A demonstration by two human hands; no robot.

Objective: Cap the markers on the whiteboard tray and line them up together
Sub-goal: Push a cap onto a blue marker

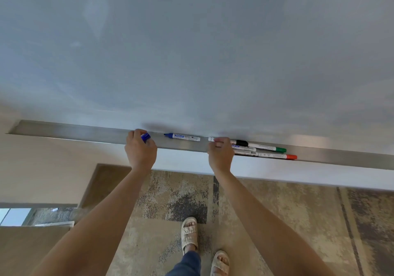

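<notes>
The left hand [140, 150] was at the metal whiteboard tray [85, 131], its fingers curled round a blue cap [145, 137]. Just to the right of it, a blue marker [183, 137] lay loose on the tray with its tip bare and pointing left. Farther right, the right hand [220, 154] pinched the white end of a marker [211, 139] between thumb and fingers, at the left end of a cluster lying side by side on the tray: a green-ended marker [264, 147] with a black band at the far side, a red-ended marker [268, 154] nearest the tray's front lip, and another partly hidden between them. The whiteboard [191, 51] rose behind. Below lay a patterned carpet [287, 211] and sandalled feet [189, 235].
</notes>
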